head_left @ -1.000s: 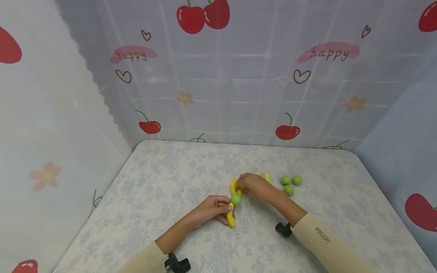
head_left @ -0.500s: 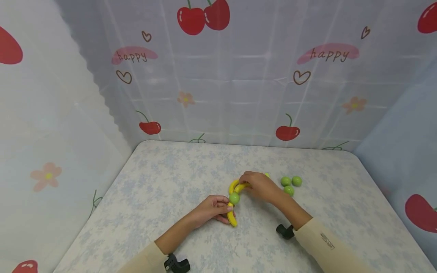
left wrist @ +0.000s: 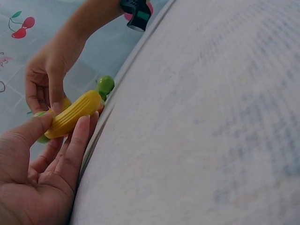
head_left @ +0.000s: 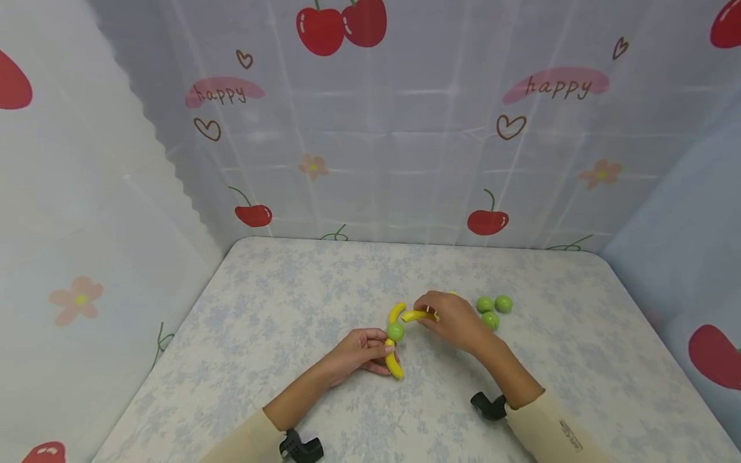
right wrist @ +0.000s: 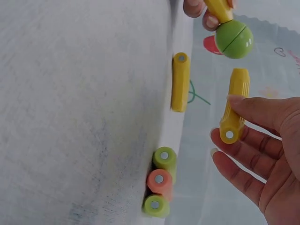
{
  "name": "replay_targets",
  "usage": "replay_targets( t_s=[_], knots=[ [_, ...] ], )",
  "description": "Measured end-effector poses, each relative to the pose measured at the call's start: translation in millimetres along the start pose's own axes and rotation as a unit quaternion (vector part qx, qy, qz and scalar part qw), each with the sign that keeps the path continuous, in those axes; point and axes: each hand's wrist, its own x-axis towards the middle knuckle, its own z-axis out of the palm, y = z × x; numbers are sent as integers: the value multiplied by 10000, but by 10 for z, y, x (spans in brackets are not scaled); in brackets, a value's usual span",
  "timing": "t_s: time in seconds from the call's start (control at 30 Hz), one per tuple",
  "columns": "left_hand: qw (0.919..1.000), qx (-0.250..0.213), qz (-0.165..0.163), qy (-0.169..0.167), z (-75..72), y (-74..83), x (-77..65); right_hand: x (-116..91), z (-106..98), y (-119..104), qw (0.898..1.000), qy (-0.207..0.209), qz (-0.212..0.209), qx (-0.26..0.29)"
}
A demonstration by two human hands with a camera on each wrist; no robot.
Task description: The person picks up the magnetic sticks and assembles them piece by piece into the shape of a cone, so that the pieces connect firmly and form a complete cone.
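Note:
My left hand (head_left: 367, 350) pinches a yellow curved magnetic stick (head_left: 394, 366) between thumb and fingers. A green ball (head_left: 395, 332) sits at the far end of that stick, touching it, as the right wrist view also shows. In my right hand (head_left: 454, 316) a second yellow curved stick (right wrist: 236, 105) is pinched, with a silvery round magnet at one end. A gap separates this stick from the ball. A third yellow stick (right wrist: 180, 83) lies on the table, just beyond the ball in the head view.
Three green balls, one of them the nearest ball (head_left: 490, 321), lie together right of my right hand. Two light-green sticks, one being the upper green stick (right wrist: 164, 158), and an orange stick (right wrist: 160, 182) lie side by side on the patterned table (head_left: 278, 308).
My right hand has moved to the right, drawing its yellow stick away from the green ball. The left hand stays nearly in place, with its stick and ball shifted slightly.

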Motion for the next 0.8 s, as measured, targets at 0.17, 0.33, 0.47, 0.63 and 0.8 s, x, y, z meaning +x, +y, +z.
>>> replay_targets(
  t_s=[0.17,0.33,0.47,0.63,0.8],
  knots=[
    [10000,-15,22,66,6,6,-3,-41,-12,-43,9999,126,61,-89],
    [10000,-28,28,67,10,10,-5,-56,-2,-100,9998,85,97,-124],
    [10000,-31,7,50,8,1,-4,-60,15,-124,9998,103,63,-183],
    [10000,-4,-40,-13,-3,-17,3,-66,44,-120,9997,119,19,-216],
    [9999,30,-68,-87,-4,7,0,-64,57,-119,9996,125,-185,-164]
  ],
)
